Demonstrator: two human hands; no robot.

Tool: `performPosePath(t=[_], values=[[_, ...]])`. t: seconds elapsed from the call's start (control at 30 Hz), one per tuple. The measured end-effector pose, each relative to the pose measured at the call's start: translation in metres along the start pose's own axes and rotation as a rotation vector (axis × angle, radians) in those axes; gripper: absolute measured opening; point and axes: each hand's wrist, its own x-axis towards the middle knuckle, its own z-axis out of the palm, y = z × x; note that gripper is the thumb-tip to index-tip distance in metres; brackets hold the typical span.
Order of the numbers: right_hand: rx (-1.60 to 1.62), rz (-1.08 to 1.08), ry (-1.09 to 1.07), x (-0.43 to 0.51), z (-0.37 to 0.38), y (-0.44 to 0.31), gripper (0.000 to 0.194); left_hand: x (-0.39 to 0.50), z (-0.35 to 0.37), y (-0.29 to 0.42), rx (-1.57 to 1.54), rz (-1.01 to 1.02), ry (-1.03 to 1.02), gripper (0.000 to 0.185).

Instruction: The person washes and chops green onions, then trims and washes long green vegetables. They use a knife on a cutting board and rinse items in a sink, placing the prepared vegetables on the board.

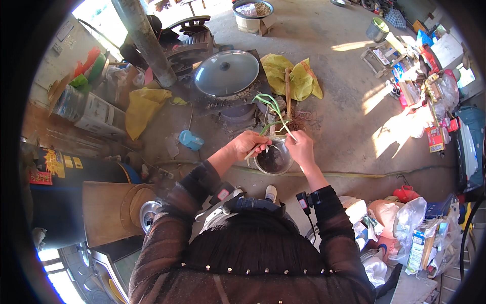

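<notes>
My left hand [246, 144] is closed around a thin green onion stalk, its pale end jutting out below the fingers. In my right hand [300, 148] is a green onion [279, 110], held near its lower part, with its bent green leaves reaching up and away from me. Both hands are over a round bucket [274, 167] with a pale rim and a dark inside. A thin white strip [272, 147] hangs between my hands above the bucket. Fingers cover parts of both stalks.
Beyond the bucket stands a stove with a large glass-lidded wok [226, 74]. A broom [288, 91] lies by a yellow woven sack [303, 78]. On the left floor is a blue plastic object [191, 140]. A hose [341, 174] crosses the floor. Bags and boxes [414, 243] crowd the right.
</notes>
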Motion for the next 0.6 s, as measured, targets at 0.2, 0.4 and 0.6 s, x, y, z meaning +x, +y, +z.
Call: performPosePath(t=[0.2, 0.4, 0.6], values=[[0.399, 0.616, -0.021, 0.02, -0.025, 0.034, 0.016, -0.007, -0.007, 0.003, 0.074, 0.011, -0.04, 0.019], [0.516, 0.354, -0.257, 0.036, -0.032, 0.031, 0.018, -0.013, -0.003, 0.006, 0.132, -0.059, -0.106, 0.02], [0.392, 0.371, -0.51, 0.032, -0.031, 0.025, 0.013, -0.019, -0.006, 0.013, 0.153, -0.072, -0.126, 0.021]])
